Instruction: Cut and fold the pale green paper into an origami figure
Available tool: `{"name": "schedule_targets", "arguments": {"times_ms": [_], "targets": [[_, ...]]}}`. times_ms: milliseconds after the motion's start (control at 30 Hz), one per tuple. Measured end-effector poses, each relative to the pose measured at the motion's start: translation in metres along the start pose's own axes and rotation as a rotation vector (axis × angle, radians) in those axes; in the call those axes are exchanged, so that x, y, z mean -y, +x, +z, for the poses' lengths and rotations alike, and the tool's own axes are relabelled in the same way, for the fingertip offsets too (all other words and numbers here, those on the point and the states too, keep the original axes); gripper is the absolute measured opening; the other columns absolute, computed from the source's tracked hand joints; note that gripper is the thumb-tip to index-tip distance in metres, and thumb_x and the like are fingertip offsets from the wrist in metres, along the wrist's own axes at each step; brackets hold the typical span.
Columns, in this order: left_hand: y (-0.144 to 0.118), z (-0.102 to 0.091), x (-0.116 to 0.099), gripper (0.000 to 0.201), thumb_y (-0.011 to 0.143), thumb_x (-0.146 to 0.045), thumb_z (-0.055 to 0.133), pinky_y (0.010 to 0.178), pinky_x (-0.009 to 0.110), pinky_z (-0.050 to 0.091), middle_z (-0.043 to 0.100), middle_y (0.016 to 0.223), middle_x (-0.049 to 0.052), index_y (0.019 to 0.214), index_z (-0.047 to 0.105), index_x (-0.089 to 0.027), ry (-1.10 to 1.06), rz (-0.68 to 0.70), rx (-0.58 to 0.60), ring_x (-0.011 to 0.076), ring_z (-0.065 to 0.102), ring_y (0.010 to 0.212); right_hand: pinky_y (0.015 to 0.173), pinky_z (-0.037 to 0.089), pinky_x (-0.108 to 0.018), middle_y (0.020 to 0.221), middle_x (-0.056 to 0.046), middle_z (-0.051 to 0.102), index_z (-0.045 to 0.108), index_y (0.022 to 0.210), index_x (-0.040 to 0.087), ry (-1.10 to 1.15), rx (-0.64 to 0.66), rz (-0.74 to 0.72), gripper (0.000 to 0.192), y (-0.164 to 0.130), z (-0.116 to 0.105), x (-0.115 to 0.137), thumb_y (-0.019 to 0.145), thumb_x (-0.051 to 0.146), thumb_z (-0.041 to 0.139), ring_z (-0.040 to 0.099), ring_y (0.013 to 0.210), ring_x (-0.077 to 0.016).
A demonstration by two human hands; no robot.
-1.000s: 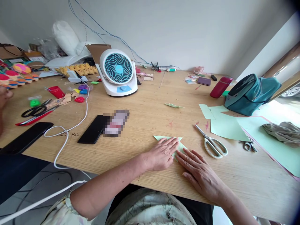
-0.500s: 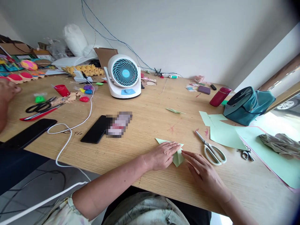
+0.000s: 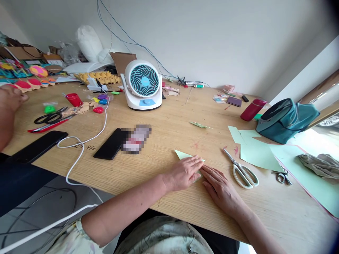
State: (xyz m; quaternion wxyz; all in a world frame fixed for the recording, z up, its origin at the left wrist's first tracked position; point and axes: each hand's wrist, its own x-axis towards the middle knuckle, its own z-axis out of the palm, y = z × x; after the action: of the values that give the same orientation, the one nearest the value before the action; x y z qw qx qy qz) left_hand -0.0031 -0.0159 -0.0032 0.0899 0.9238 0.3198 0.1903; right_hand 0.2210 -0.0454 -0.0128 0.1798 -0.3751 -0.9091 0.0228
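A folded piece of light green paper [image 3: 182, 154] lies on the table, mostly covered by my hands. My left hand [image 3: 182, 173] rests flat on it with the fingers stretched out. My right hand [image 3: 219, 188] lies beside it, fingers extended, its fingertips at the paper's right edge and against my left fingers. White-handled scissors [image 3: 243, 173] lie to the right of my right hand, blades pointing away. Beyond my hands sits a small folded green paper piece [image 3: 200, 125]. How the paper is folded under my hands is hidden.
A white fan [image 3: 144, 84] stands behind two phones, one black [image 3: 108, 144]. Right are green paper sheets [image 3: 259, 153], a teal bag [image 3: 286, 121], a red bottle [image 3: 253, 109] and keys [image 3: 283, 177]. A white cable [image 3: 104, 121] crosses the left; another person's hand [image 3: 10, 98] rests there.
My right hand has moved left, closer to my left hand. More of the paper's lower part is now covered. The view has shifted slightly.
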Motion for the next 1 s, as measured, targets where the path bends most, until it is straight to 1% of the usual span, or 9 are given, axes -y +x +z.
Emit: {"name": "schedule_targets", "arguments": {"times_ms": [33,100,167,233,300,467,633,867,1000], "targets": [[-0.001,0.002,-0.005,0.058,0.102,-0.042,0.029,0.12,0.036,0.024,0.035,0.154,0.016,0.145,0.036,-0.003,0.009,0.035,0.051,0.0221,0.026,0.146,0.109,0.043,-0.047,0.146,-0.014,0.05,0.037,0.149,0.017,-0.009,0.006,-0.001,0.051,0.0,0.0,0.0,0.099,0.026,0.044,0.045,0.136,-0.0264],[-0.003,0.005,-0.011,0.069,0.1,-0.051,0.028,0.12,0.039,0.022,0.026,0.157,0.019,0.149,0.027,-0.002,0.039,0.022,0.115,0.0242,0.021,0.148,0.109,0.042,-0.047,0.147,-0.015,0.048,0.036,0.15,0.017,-0.022,0.013,-0.003,0.052,0.001,0.0,0.001,0.099,0.026,0.043,0.044,0.137,-0.0267],[-0.003,0.009,-0.013,0.076,0.098,-0.057,0.027,0.121,0.04,0.021,0.021,0.159,0.019,0.151,0.021,-0.003,0.063,-0.019,0.139,0.025,0.017,0.149,0.11,0.042,-0.047,0.148,-0.014,0.047,0.035,0.151,0.018,-0.024,0.012,-0.004,0.053,0.001,-0.001,0.001,0.099,0.027,0.043,0.043,0.137,-0.0266],[-0.003,0.01,-0.011,0.078,0.097,-0.06,0.027,0.121,0.04,0.019,0.021,0.159,0.018,0.152,0.019,-0.004,0.072,-0.046,0.142,0.0246,0.015,0.149,0.11,0.042,-0.047,0.149,-0.014,0.046,0.033,0.151,0.018,-0.019,0.008,-0.006,0.053,0.001,-0.001,0.002,0.099,0.028,0.042,0.042,0.138,-0.0263],[-0.002,0.01,-0.008,0.079,0.097,-0.061,0.026,0.121,0.04,0.018,0.022,0.159,0.018,0.152,0.019,-0.005,0.077,-0.069,0.139,0.0242,0.014,0.149,0.11,0.043,-0.047,0.148,-0.014,0.047,0.033,0.151,0.018,-0.015,0.006,-0.006,0.054,0.001,-0.001,0.002,0.099,0.028,0.043,0.042,0.138,-0.0262],[0.0,0.006,0.0,0.08,0.097,-0.062,0.023,0.121,0.04,0.017,0.023,0.158,0.02,0.15,0.025,-0.003,0.105,-0.105,0.152,0.0251,0.015,0.149,0.109,0.043,-0.049,0.147,-0.013,0.049,0.039,0.148,0.019,-0.013,0.005,-0.008,0.05,-0.001,0.001,0.0,0.1,0.027,0.043,0.044,0.136,-0.0272],[0.001,0.004,0.008,0.082,0.096,-0.063,0.022,0.121,0.037,0.016,0.022,0.157,0.021,0.149,0.027,0.0,0.142,-0.156,0.148,0.0258,0.016,0.149,0.11,0.042,-0.049,0.148,-0.013,0.047,0.038,0.149,0.018,-0.018,0.022,-0.014,0.05,-0.004,0.004,-0.003,0.099,0.025,0.043,0.042,0.138,-0.0269],[0.002,0.005,0.02,0.085,0.096,-0.064,0.014,0.12,0.04,0.013,0.018,0.158,0.021,0.15,0.023,0.001,0.151,-0.257,0.144,0.0283,0.013,0.149,0.111,0.041,-0.05,0.15,-0.013,0.045,0.035,0.15,0.019,-0.017,0.038,-0.013,0.051,-0.004,0.004,-0.003,0.1,0.025,0.042,0.04,0.139,-0.0266],[0.002,0.008,0.026,0.085,0.096,-0.065,0.015,0.12,0.042,0.015,0.016,0.159,0.02,0.151,0.021,-0.001,0.148,-0.298,0.137,0.0283,0.012,0.149,0.112,0.04,-0.049,0.151,-0.013,0.044,0.036,0.149,0.017,-0.025,0.04,-0.008,0.05,-0.004,0.004,-0.002,0.1,0.024,0.042,0.039,0.14,-0.0264]]}}
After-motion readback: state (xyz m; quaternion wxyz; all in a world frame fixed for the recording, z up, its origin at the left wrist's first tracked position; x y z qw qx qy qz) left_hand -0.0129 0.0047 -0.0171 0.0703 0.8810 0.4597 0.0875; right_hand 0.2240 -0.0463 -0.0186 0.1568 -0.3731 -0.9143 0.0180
